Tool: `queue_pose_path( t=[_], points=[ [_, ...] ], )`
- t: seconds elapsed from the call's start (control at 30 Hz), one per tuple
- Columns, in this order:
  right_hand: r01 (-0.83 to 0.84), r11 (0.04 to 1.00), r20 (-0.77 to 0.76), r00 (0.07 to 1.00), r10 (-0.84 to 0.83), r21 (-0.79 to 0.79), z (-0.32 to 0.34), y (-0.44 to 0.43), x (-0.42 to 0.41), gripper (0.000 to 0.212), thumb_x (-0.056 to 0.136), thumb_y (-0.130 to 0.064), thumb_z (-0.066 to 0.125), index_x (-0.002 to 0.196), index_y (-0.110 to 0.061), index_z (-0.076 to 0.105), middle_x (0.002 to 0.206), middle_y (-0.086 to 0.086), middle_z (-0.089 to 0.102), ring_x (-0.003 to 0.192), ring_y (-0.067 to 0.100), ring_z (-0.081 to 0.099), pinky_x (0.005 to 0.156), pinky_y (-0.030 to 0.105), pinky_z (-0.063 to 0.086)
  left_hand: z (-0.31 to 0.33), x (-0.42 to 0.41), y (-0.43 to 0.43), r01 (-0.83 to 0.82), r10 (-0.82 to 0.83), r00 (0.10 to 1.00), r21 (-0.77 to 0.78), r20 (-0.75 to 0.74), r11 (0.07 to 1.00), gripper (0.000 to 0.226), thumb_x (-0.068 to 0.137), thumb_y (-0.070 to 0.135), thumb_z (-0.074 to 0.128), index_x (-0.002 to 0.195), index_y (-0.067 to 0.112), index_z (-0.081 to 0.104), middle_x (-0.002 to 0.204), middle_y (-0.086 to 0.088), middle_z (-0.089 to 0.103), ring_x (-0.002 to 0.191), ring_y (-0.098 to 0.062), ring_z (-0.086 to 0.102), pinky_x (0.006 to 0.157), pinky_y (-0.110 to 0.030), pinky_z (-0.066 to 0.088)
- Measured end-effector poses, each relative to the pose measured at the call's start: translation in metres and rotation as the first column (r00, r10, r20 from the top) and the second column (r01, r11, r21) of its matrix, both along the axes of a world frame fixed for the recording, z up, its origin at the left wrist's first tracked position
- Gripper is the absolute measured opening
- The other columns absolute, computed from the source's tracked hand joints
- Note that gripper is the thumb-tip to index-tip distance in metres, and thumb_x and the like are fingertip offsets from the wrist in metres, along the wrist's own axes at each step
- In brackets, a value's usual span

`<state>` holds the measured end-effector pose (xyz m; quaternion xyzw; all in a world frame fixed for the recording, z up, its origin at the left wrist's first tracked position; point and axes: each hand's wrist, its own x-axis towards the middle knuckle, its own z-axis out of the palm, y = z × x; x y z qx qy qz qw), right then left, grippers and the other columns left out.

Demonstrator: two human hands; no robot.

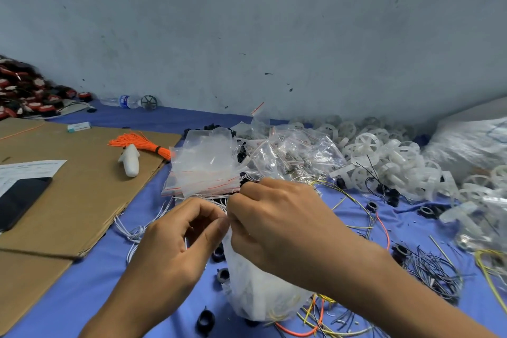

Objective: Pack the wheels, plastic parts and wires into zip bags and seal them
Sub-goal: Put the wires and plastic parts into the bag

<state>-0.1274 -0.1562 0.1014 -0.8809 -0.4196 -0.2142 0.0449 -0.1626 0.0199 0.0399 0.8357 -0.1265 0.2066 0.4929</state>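
Note:
Both my hands hold a filled zip bag [255,288] upright over the blue table cloth [90,282]. My left hand [175,239] pinches the bag's top edge from the left. From the right, my right hand [277,222] pinches the same edge. White parts and coloured wires show faintly through the bag. A stack of empty zip bags [203,164] lies just beyond my hands. White plastic wheels [384,156] are heaped at the right. Loose wires [433,271] and small black plastic parts [205,321] lie around the bag.
A brown cardboard sheet [76,189] covers the left side, with a phone [19,203], a paper, an orange wire bundle [140,143] and a white plastic piece [130,162] on it. Filled small bags [296,151] sit behind the stack. A water bottle [123,101] lies by the wall.

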Motion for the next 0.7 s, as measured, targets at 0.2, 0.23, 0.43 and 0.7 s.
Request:
queue_pose_path(
  t=[0.2, 0.23, 0.43, 0.7],
  points=[
    [-0.014, 1.000, -0.038, 0.999, 0.014, 0.012, 0.000, -0.007, 0.001, 0.011, 0.082, -0.030, 0.062, 0.077, -0.021, 0.059, 0.071, -0.005, 0.057, 0.063, 0.020, 0.054, 0.055, 0.027, 0.028, 0.003, 0.001, -0.003, 0.021, -0.021, 1.000, 0.022, 0.015, 1.000, 0.038, 0.086, 0.061, 0.055, 0.098, 0.027, 0.065, 0.081, -0.002, 0.065, 0.072, -0.022, 0.061, 0.066, -0.038, 0.049],
    [-0.005, 1.000, -0.044, 0.999, 0.005, 0.011, 0.000, -0.008, 0.001, 0.011, 0.083, -0.031, 0.061, 0.078, -0.021, 0.059, 0.072, -0.005, 0.056, 0.064, 0.020, 0.054, 0.055, 0.027, 0.029, 0.004, 0.001, -0.004, 0.011, -0.012, 1.000, 0.037, 0.023, 0.999, 0.036, 0.086, 0.060, 0.055, 0.097, 0.028, 0.065, 0.080, -0.001, 0.065, 0.071, -0.021, 0.061, 0.066, -0.036, 0.049],
    [0.034, 0.999, -0.121, 0.992, -0.033, 0.006, 0.000, -0.014, 0.004, 0.016, 0.085, -0.034, 0.049, 0.086, -0.019, 0.056, 0.079, -0.003, 0.057, 0.073, 0.024, 0.054, 0.060, 0.037, 0.048, 0.005, 0.004, -0.005, -0.033, 0.030, 0.999, 0.088, 0.040, 0.996, 0.012, 0.087, 0.040, 0.059, 0.090, 0.029, 0.063, 0.077, 0.004, 0.061, 0.067, -0.016, 0.056, 0.062, -0.028, 0.045],
    [0.038, 0.999, -0.071, 0.997, -0.041, -0.036, -0.001, -0.016, 0.005, 0.013, 0.082, -0.029, 0.056, 0.081, -0.016, 0.058, 0.073, -0.001, 0.056, 0.065, 0.023, 0.053, 0.051, 0.030, 0.033, 0.006, 0.007, -0.010, -0.029, 0.015, 0.997, 0.176, 0.082, 0.984, 0.015, 0.086, 0.047, 0.061, 0.096, 0.036, 0.064, 0.089, 0.010, 0.062, 0.069, -0.013, 0.054, 0.061, -0.019, 0.043]
  ],
)
